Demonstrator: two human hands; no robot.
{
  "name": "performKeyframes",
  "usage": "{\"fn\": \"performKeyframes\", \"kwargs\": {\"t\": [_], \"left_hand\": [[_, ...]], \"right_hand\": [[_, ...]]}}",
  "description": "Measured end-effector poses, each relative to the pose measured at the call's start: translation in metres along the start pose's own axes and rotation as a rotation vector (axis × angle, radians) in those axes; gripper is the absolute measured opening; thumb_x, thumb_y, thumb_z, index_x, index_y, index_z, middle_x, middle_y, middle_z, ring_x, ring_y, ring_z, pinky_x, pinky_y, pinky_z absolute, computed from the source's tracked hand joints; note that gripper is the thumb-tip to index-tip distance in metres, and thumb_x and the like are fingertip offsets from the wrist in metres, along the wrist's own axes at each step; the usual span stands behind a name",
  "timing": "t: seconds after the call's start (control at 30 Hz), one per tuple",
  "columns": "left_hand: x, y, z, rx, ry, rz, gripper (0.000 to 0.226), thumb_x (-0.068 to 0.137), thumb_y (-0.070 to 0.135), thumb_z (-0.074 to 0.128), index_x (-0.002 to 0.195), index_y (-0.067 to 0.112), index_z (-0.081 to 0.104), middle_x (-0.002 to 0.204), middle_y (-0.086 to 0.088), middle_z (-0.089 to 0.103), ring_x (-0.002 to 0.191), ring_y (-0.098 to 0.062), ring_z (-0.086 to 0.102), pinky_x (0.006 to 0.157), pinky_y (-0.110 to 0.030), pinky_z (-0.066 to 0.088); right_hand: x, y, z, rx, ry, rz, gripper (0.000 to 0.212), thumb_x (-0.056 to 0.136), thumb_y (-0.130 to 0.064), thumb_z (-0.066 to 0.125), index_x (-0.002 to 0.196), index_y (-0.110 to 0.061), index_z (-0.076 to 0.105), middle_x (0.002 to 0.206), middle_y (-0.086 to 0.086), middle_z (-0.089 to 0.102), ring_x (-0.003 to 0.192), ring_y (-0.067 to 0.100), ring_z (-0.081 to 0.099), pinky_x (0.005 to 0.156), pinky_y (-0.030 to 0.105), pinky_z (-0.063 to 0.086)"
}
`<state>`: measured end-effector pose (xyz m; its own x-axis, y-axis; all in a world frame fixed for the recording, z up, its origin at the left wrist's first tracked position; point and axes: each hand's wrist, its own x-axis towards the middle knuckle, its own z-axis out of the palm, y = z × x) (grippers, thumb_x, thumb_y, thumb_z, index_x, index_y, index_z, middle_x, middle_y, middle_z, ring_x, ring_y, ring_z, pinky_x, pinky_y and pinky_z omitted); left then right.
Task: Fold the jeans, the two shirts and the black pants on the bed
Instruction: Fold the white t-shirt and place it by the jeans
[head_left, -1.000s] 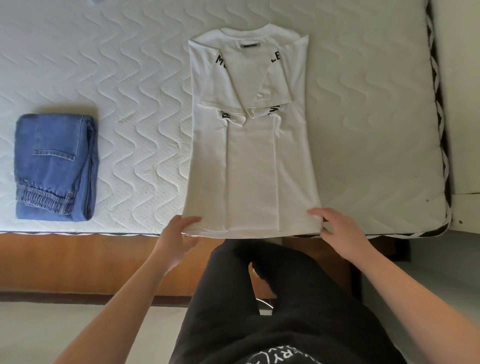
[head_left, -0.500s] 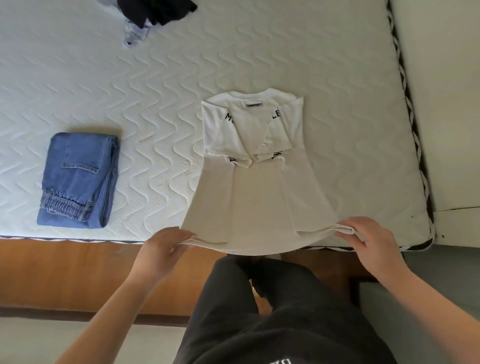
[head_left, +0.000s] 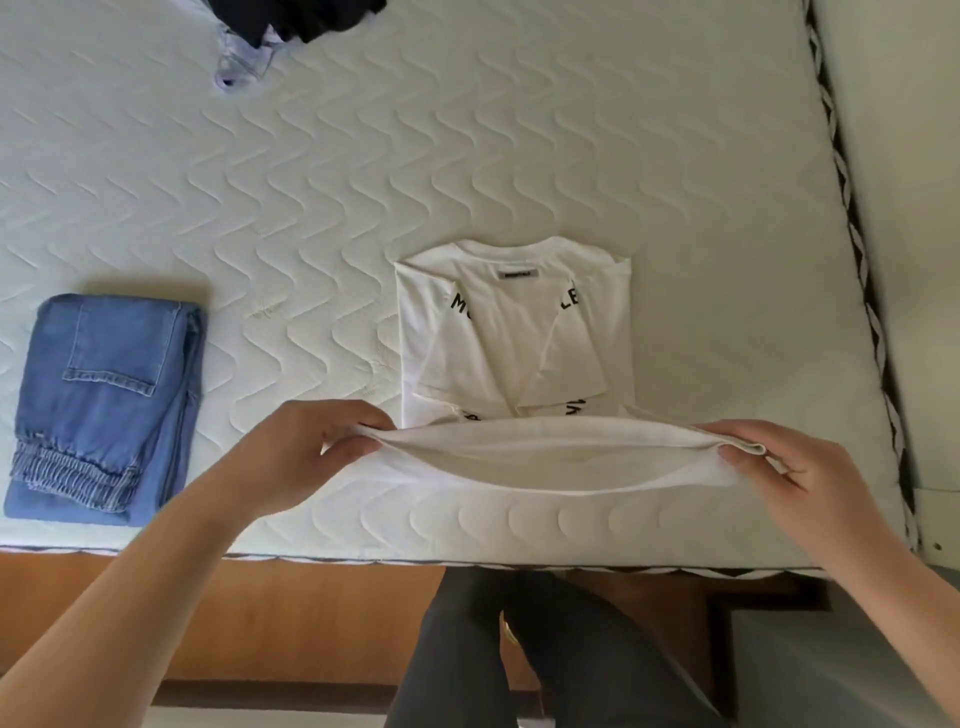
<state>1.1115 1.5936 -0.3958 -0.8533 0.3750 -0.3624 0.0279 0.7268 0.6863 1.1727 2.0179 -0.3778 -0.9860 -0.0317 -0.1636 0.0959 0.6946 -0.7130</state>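
1. Left hand: grip closed, thumb + fingers pinching the L corner of the white T-shirt hem.
2. Right hand: grip closed the same way on the R hem corner; fabric bunched between thumb & fingers.
3. Hem is lifted off the bed and stretched between both hands, sagging a bit in the middle, so the shirt's near part is raised and doubled toward its far part.
4. Shirt's far half lies flat on the mattress, right of centre: collar label up, both sleeves folded inward, black lettering partly visible.
5. Folded blue jeans sit near the L edge of the bed, close to the near side, well apart from the shirt; elastic cuff at the near end, back pocket facing up.
6. Far L, at the frame's top edge: black garment in a heap, w/ a pale lilac garment poking out beneath it, touching. Both unfolded, partly cut off.
7. Wooden bed frame below the mattress's near edge; person's dark trousers in front of it.
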Motion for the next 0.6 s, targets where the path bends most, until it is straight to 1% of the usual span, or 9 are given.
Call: {"fn": "performKeyframes", "kwargs": {"t": [0.07,0.1,0.13,0.2,0.3,0.4,0.5,0.57,0.6], "left_hand": [[0.028,-0.006,-0.015,0.044,-0.087,-0.009,0.036,0.092,0.027,0.066,0.089,0.062,0.058,0.096,0.042,0.062,0.093,0.018,0.058,0.079,-0.004,0.041],[0.041,-0.007,-0.022,0.057,-0.133,-0.012,0.035,0.093,0.028,0.064,0.092,0.061,0.055,0.096,0.048,0.058,0.094,0.023,0.055,0.081,-0.004,0.040],[0.055,-0.008,-0.029,0.074,-0.173,-0.002,0.036,0.094,0.026,0.063,0.096,0.060,0.052,0.095,0.054,0.053,0.095,0.027,0.051,0.083,-0.004,0.038],[0.083,-0.012,-0.043,0.110,-0.229,0.019,0.043,0.093,0.020,0.064,0.099,0.060,0.049,0.096,0.060,0.046,0.097,0.032,0.046,0.084,-0.001,0.035],[0.127,-0.020,-0.056,0.155,-0.286,0.005,0.049,0.093,0.016,0.063,0.100,0.063,0.047,0.100,0.049,0.053,0.101,0.022,0.049,0.084,0.000,0.034],[0.171,-0.033,-0.057,0.203,-0.299,0.003,0.050,0.095,0.017,0.060,0.100,0.063,0.042,0.111,0.042,0.043,0.112,0.009,0.045,0.089,-0.003,0.032],[0.214,-0.047,-0.055,0.194,-0.292,-0.034,0.047,0.095,0.019,0.061,0.099,0.062,0.043,0.120,0.028,0.048,0.119,0.003,0.044,0.097,-0.014,0.032],[0.242,-0.055,-0.053,0.189,-0.277,-0.061,0.045,0.094,0.019,0.061,0.101,0.061,0.046,0.119,0.024,0.049,0.116,0.003,0.044,0.095,-0.017,0.030],[0.255,-0.059,-0.051,0.186,-0.263,-0.075,0.041,0.094,0.018,0.061,0.105,0.057,0.052,0.118,0.022,0.050,0.114,0.002,0.045,0.093,-0.018,0.031]], "right_hand": [[0.026,-0.002,-0.004,0.016,-0.075,0.002,0.038,0.093,-0.030,0.063,0.105,-0.066,0.060,0.104,-0.039,0.064,0.096,-0.014,0.060,0.078,0.000,0.039],[0.038,-0.002,-0.006,0.025,-0.110,0.013,0.045,0.094,-0.019,0.061,0.106,-0.062,0.062,0.105,-0.036,0.066,0.097,-0.011,0.061,0.077,0.001,0.040],[0.049,-0.002,-0.007,0.039,-0.146,0.031,0.051,0.094,-0.011,0.059,0.105,-0.060,0.063,0.104,-0.033,0.067,0.097,-0.009,0.062,0.076,0.002,0.041],[0.074,-0.002,-0.007,0.072,-0.178,0.066,0.058,0.094,-0.004,0.057,0.098,-0.062,0.065,0.098,-0.032,0.068,0.093,-0.008,0.062,0.074,0.003,0.041],[0.114,0.003,-0.002,0.144,-0.158,0.103,0.062,0.094,-0.001,0.058,0.090,-0.063,0.066,0.096,-0.029,0.070,0.093,-0.009,0.063,0.079,0.003,0.042],[0.157,0.021,0.008,0.218,-0.143,0.128,0.060,0.094,-0.001,0.056,0.087,-0.060,0.068,0.094,-0.027,0.071,0.088,-0.009,0.064,0.079,0.004,0.042],[0.198,0.044,0.021,0.242,-0.146,0.149,0.054,0.096,-0.006,0.057,0.088,-0.058,0.069,0.093,-0.020,0.072,0.085,-0.003,0.062,0.077,0.007,0.042],[0.224,0.060,0.028,0.257,-0.151,0.171,0.051,0.096,-0.009,0.057,0.091,-0.058,0.069,0.093,-0.020,0.071,0.085,-0.002,0.061,0.078,0.009,0.041],[0.237,0.068,0.033,0.262,-0.157,0.182,0.050,0.097,-0.009,0.057,0.091,-0.058,0.069,0.091,-0.020,0.071,0.083,-0.003,0.060,0.078,0.009,0.040]]}}
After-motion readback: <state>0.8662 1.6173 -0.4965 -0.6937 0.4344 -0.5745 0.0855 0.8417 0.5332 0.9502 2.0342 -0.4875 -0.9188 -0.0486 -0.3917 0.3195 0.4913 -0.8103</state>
